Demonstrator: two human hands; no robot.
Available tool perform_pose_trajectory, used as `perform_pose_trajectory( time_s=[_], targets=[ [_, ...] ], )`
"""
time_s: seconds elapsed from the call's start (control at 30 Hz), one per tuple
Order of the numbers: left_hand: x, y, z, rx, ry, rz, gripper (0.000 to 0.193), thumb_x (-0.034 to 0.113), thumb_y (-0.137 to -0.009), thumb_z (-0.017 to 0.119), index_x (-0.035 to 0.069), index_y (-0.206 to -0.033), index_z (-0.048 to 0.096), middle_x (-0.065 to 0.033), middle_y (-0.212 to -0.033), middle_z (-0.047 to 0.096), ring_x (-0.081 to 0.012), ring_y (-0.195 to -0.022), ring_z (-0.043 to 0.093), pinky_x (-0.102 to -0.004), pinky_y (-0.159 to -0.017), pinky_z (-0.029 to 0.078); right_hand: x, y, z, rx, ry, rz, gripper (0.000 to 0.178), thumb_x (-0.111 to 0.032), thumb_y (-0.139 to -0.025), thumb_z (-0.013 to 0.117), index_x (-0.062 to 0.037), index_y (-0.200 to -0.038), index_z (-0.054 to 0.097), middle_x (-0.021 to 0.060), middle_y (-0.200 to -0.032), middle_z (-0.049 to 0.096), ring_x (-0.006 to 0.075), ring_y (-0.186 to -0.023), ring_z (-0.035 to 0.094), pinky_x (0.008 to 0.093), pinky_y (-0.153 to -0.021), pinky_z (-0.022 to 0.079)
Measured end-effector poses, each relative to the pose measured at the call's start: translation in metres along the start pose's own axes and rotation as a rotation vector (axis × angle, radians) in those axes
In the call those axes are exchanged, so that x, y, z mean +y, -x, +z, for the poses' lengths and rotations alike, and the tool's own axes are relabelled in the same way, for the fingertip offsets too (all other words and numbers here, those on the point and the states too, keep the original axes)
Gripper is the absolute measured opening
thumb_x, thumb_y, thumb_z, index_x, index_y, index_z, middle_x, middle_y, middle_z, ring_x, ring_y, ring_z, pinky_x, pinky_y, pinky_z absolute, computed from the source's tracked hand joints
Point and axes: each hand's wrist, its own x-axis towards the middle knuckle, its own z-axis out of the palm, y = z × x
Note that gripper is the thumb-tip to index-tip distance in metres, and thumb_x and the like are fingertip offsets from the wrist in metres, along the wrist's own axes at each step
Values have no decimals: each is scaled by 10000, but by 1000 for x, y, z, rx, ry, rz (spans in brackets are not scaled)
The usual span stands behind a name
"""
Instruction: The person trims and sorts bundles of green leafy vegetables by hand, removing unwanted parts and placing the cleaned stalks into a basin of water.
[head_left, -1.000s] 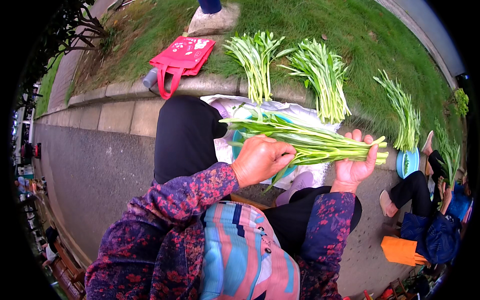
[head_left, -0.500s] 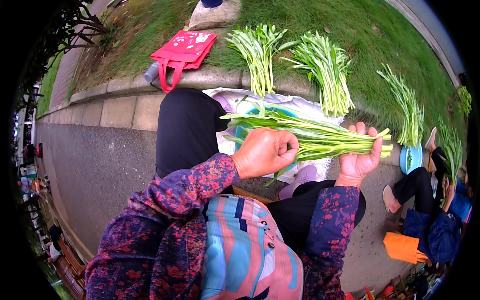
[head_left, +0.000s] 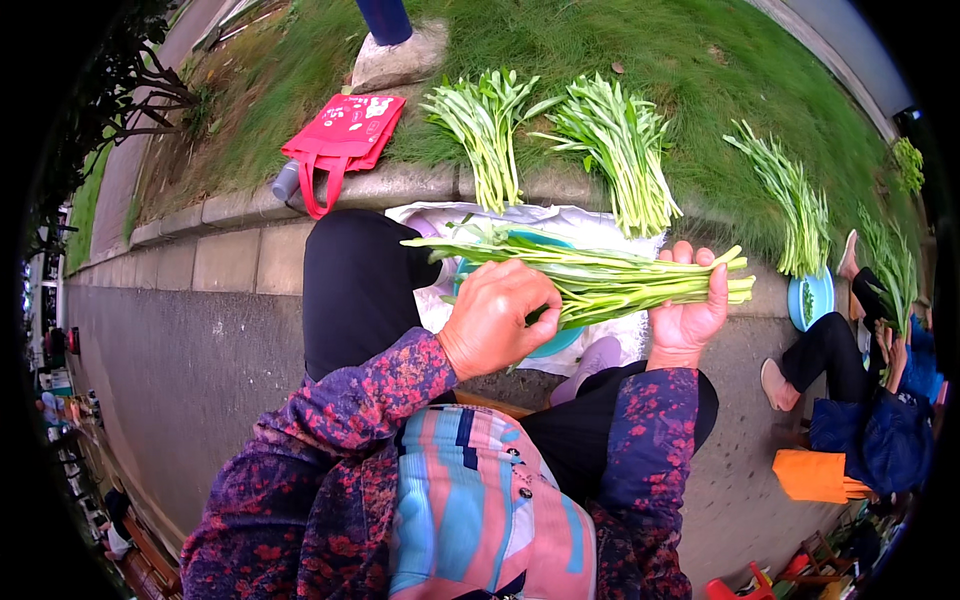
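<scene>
My right hand (head_left: 688,325) is closed around the stem ends of a bundle of long leafy greens (head_left: 630,283), which look like water spinach. The bundle lies roughly level in front of me, its leaves toward the left. My left hand (head_left: 503,312) is curled with thumb and fingers pinched together, at the near side of the bundle's leafy part; what is in the pinch is hidden. Under the bundle stands a blue basin (head_left: 556,344), mostly covered, on a white cloth (head_left: 632,338) between my legs.
Beyond the stone curb (head_left: 400,186) more bunches of greens (head_left: 490,140) lie on the grass. A red bag (head_left: 345,135) and a grey bottle (head_left: 286,180) are at the left. At the right, another person (head_left: 860,420) handles greens beside a blue basin (head_left: 822,297); an orange bag (head_left: 808,474) is close by.
The view has shifted slightly, so the surroundings sit lower and farther left. My left hand stays pinched and has turned a little by the leaves. My right hand keeps its hold on the stems.
</scene>
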Motion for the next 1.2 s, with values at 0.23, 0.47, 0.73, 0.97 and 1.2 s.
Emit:
perform_pose_trajectory(
  time_s=[0.23,0.47,0.73,0.97,1.2],
  targets=[
    [0,2,4,-83,208,-259,76,41,-686,661,76,-729,609,-36,-667,577,-177,-617,557,-300,-598,454,-1,-1,-4,-63,4,12,242,-286,-889,544,-44,-893,529,44,-751,395,148,-637,361,255,-462,344],
    [-3,3,7,-70,232,-167,78,47,-715,671,63,-787,646,-41,-680,596,-156,-614,561,-282,-602,469,-1,1,-2,-25,13,-1,246,-283,-893,536,-37,-904,533,48,-752,398,147,-636,363,253,-464,341],
    [-5,11,18,-107,237,-179,81,50,-730,672,62,-806,646,-48,-715,622,-192,-643,590,-297,-601,480,0,0,-6,-15,25,-11,253,-294,-895,538,-42,-893,531,36,-736,384,140,-627,352,251,-462,325],
    [-10,14,26,-87,185,-92,144,45,-706,684,61,-839,633,-60,-749,636,-249,-738,614,-337,-678,485,0,0,-7,-35,20,25,195,-273,-903,536,-81,-908,499,32,-772,379,147,-668,358,257,-474,351],
    [-9,13,27,-71,186,-108,126,45,-704,682,51,-818,629,-61,-754,637,-252,-745,614,-342,-689,484,0,0,-5,-26,14,21,225,-289,-904,532,-66,-909,507,34,-761,388,143,-661,364,256,-474,351]
  ],
)
